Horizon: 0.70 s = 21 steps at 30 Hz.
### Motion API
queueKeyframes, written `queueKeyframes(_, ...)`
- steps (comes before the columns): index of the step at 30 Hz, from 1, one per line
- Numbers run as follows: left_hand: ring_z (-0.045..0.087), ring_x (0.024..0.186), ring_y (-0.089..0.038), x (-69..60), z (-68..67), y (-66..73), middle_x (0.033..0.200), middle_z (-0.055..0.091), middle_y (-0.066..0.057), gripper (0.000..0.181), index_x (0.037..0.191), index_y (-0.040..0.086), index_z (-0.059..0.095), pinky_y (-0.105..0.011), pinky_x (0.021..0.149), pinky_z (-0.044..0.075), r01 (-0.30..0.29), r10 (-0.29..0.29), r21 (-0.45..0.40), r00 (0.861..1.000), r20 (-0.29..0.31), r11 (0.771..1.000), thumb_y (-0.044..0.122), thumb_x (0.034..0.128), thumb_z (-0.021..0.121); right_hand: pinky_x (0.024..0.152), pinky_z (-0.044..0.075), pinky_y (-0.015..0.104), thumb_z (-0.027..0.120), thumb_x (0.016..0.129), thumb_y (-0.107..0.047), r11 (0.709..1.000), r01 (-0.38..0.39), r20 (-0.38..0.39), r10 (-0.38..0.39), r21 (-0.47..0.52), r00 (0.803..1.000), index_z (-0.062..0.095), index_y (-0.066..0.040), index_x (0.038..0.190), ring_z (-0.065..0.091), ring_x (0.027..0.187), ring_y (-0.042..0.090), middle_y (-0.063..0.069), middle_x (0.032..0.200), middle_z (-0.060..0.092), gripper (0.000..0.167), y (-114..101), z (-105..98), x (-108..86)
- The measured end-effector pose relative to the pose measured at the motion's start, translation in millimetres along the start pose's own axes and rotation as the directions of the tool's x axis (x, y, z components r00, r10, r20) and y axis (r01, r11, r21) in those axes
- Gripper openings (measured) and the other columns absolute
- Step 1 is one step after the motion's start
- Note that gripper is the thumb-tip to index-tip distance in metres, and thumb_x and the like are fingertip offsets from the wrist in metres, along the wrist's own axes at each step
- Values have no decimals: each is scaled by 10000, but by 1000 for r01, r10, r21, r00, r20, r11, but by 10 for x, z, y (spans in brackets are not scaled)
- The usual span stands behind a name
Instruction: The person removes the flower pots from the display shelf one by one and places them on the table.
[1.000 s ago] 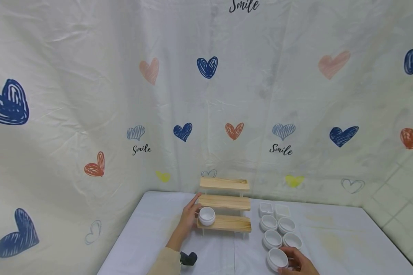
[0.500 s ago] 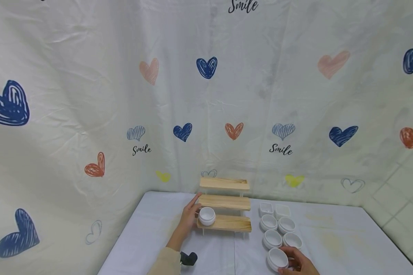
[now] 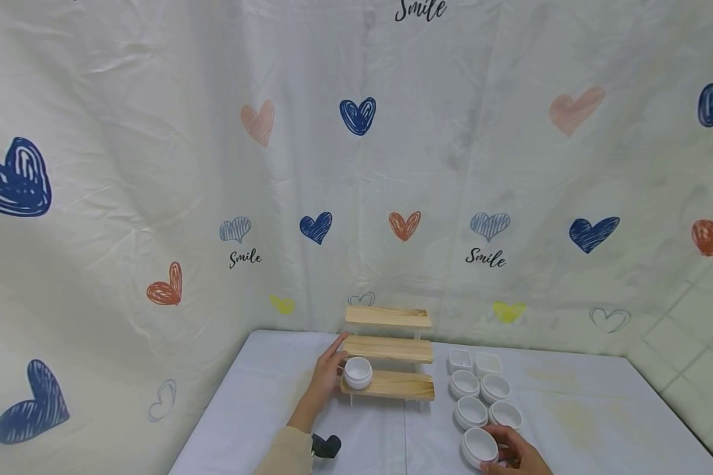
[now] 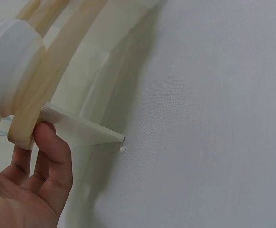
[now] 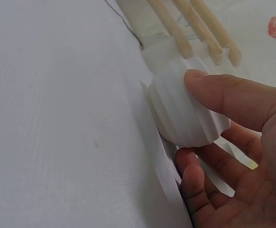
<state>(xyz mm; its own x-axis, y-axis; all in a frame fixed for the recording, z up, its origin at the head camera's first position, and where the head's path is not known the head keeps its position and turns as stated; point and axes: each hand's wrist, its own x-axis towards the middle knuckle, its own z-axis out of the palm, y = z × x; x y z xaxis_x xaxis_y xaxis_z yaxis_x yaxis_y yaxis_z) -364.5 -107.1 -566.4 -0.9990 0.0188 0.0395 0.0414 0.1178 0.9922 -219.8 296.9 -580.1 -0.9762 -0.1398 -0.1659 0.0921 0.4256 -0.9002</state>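
A three-tier wooden stand (image 3: 395, 386) with pale legs stands on the table. On the left end of its lowest shelf sits a small round white bowl (image 3: 357, 373), also visible as a white bowl (image 4: 9, 66) in the left wrist view. My left hand (image 3: 319, 379) grips the stand's left side; in the left wrist view its curled fingers (image 4: 54, 147) lie against the shelf end and a leg. At the front right, my right hand (image 3: 518, 454) holds another white bowl (image 3: 478, 446) by its side, thumb on one side and fingers around the other.
Behind the held bowl, several round white bowls (image 3: 470, 412) stand in two columns, with two square white dishes (image 3: 460, 360) at the far end. A black object (image 3: 326, 446) shows by the left sleeve (image 3: 286, 454). A heart-printed cloth (image 3: 440, 165) hangs behind the table.
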Motion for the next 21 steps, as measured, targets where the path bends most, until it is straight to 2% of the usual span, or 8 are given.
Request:
queueKeyframes(12,547,882,-190,-11,-5,18,1072,647,-74,517,1549,328,451,-320,776,433,-7,7,-1,1000,0,1000,335,1034,491,741,498,273,814,855,-236,1000,5,20,-5,16,1000,458,75,1404,627,924,163,254,1331,602,724,-12,-12,-14)
queueKeyframes(14,540,883,-193,-30,1,56,1070,642,-83,519,1558,301,443,-322,774,428,2,-2,2,1000,-2,1000,309,1040,483,742,495,276,812,856,-241,1000,-1,21,1,14,1000,453,80,1405,622,927,166,251,1329,603,730,-25,-13,-18)
queueKeyframes(17,531,883,-189,-138,-5,203,1052,635,-83,524,1566,255,435,-318,772,422,3,-3,-9,1000,10,1000,271,1044,477,748,497,282,808,861,-250,1000,-6,26,6,6,1000,445,87,1405,619,943,174,256,1331,599,736,-44,-16,-23)
queueKeyframes(21,525,880,-186,-133,-9,183,1042,632,-74,521,1566,268,433,-316,773,420,5,-4,-9,1000,15,1000,276,1046,471,768,518,302,808,864,-255,1000,-9,23,9,-6,1000,440,89,1404,642,995,198,292,1345,581,739,-74,-25,-39)
